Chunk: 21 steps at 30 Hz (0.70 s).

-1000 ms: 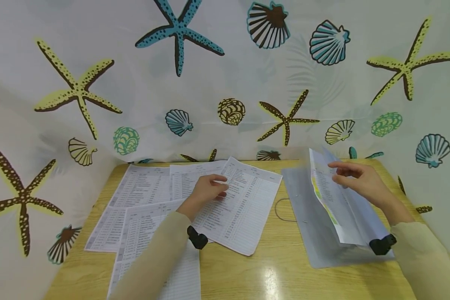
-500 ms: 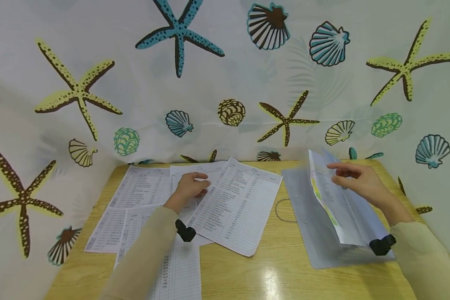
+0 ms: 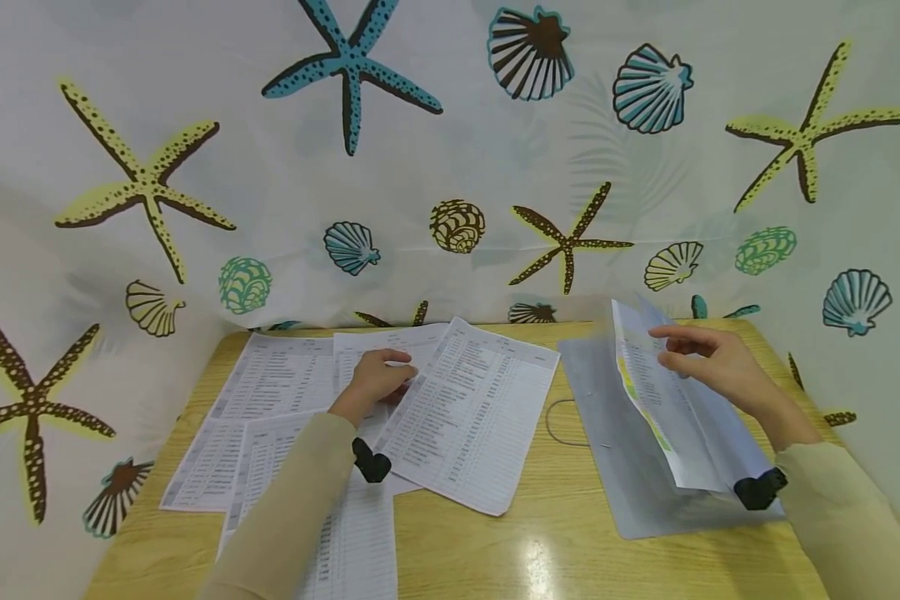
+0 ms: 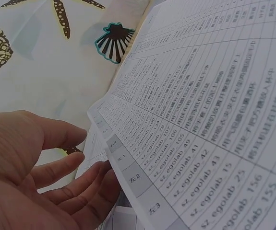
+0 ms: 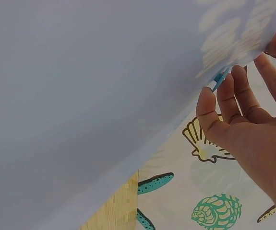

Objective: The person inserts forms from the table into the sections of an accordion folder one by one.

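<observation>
My left hand (image 3: 378, 379) is at the left edge of a printed sheet (image 3: 487, 400) that lies slanted over other pages. In the left wrist view, the fingers (image 4: 97, 196) are loosely bent with their tips by the sheet's edge, and the thumb stays apart. My right hand (image 3: 708, 367) holds up the cover of a grey-blue plastic folder (image 3: 600, 450) between thumb and fingers. Against that raised cover stands a printed page (image 3: 671, 408) with yellow and green marks. In the right wrist view, the cover (image 5: 104, 120) fills most of the picture, with the fingertips along its edge.
More printed sheets (image 3: 270, 375) overlap at the left of the wooden table (image 3: 480, 554). A thin loop (image 3: 549, 412) sticks out from the folder's left side. Behind the table hangs a white cloth (image 3: 420, 167) printed with starfish and shells.
My left hand has moved left, from over the slanted sheet to its left edge. The right hand keeps the cover raised, and the head view has shifted slightly.
</observation>
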Each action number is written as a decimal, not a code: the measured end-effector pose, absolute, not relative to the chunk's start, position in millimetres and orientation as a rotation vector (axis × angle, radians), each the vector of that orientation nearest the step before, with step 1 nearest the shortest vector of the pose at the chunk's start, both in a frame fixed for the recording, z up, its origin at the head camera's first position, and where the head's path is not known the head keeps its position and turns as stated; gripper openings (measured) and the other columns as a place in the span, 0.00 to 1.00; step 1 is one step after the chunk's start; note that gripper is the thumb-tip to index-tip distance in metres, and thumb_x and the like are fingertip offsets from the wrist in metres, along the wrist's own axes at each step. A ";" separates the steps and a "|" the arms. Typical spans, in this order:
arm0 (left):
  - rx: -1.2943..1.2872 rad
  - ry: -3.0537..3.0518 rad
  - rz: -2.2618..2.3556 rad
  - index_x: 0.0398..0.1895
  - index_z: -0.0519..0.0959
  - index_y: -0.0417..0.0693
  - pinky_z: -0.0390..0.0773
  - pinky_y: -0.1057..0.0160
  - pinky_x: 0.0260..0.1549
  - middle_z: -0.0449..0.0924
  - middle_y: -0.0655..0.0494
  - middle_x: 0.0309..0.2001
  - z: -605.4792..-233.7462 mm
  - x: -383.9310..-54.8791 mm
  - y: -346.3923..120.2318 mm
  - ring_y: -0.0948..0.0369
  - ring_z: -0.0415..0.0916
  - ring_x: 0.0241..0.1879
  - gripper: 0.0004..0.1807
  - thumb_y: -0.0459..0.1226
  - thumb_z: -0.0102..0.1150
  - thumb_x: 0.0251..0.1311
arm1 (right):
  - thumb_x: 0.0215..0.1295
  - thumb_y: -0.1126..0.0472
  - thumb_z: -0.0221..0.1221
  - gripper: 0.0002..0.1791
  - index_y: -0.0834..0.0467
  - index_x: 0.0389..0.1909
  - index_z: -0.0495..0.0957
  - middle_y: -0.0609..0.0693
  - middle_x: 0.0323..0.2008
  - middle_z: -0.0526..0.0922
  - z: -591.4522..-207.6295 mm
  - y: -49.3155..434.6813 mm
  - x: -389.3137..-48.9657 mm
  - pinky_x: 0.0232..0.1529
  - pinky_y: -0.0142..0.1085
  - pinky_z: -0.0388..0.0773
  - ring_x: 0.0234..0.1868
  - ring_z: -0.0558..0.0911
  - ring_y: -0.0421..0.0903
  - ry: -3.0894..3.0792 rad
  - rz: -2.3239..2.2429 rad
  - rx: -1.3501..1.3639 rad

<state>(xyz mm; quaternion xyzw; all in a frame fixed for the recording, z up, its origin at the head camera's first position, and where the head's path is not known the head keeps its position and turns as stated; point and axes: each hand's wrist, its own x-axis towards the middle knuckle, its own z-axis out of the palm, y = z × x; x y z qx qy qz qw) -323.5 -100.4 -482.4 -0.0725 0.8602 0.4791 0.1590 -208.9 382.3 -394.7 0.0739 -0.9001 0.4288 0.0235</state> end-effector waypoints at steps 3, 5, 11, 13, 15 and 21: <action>-0.198 2.448 1.369 0.68 0.78 0.43 0.79 0.70 0.27 0.85 0.46 0.46 -481.6 -323.4 -99.2 0.63 0.81 0.31 0.25 0.40 0.63 0.70 | 0.75 0.54 0.65 0.25 0.58 0.68 0.79 0.43 0.45 0.81 -394.7 381.9 -209.0 0.42 0.33 0.83 0.45 0.78 0.37 -2.793 1.320 0.213; -0.174 2.440 1.372 0.67 0.78 0.42 0.79 0.69 0.26 0.85 0.49 0.41 -480.8 -322.5 -97.7 0.63 0.80 0.28 0.25 0.39 0.63 0.69 | 0.75 0.53 0.65 0.25 0.58 0.67 0.79 0.43 0.45 0.81 -395.0 381.5 -209.4 0.42 0.33 0.84 0.45 0.78 0.38 -2.795 1.318 0.207; -0.083 2.453 1.351 0.61 0.82 0.39 0.79 0.69 0.21 0.83 0.53 0.29 -482.2 -319.0 -92.1 0.65 0.77 0.21 0.21 0.37 0.64 0.67 | 0.75 0.52 0.65 0.25 0.59 0.67 0.79 0.43 0.45 0.81 -396.1 380.6 -209.9 0.41 0.35 0.84 0.44 0.78 0.38 -2.791 1.329 0.213; -0.063 2.471 1.322 0.59 0.84 0.38 0.79 0.69 0.21 0.84 0.52 0.30 -483.2 -318.4 -90.6 0.65 0.77 0.21 0.19 0.37 0.65 0.68 | 0.75 0.52 0.65 0.25 0.60 0.67 0.79 0.43 0.45 0.81 -395.9 380.5 -209.6 0.41 0.35 0.84 0.44 0.79 0.38 -2.790 1.341 0.217; -0.047 2.495 1.282 0.58 0.85 0.39 0.78 0.69 0.21 0.85 0.51 0.33 -484.4 -317.8 -89.9 0.65 0.77 0.22 0.18 0.37 0.65 0.68 | 0.75 0.52 0.65 0.26 0.59 0.68 0.79 0.42 0.45 0.81 -395.7 380.4 -209.6 0.41 0.35 0.84 0.44 0.79 0.37 -2.788 1.353 0.223; -0.035 2.511 1.257 0.57 0.85 0.37 0.79 0.69 0.23 0.88 0.44 0.43 -485.3 -316.3 -91.2 0.64 0.79 0.26 0.17 0.37 0.64 0.69 | 0.75 0.53 0.65 0.25 0.59 0.67 0.79 0.41 0.44 0.81 -396.6 380.6 -210.4 0.40 0.34 0.84 0.43 0.79 0.37 -2.776 1.375 0.238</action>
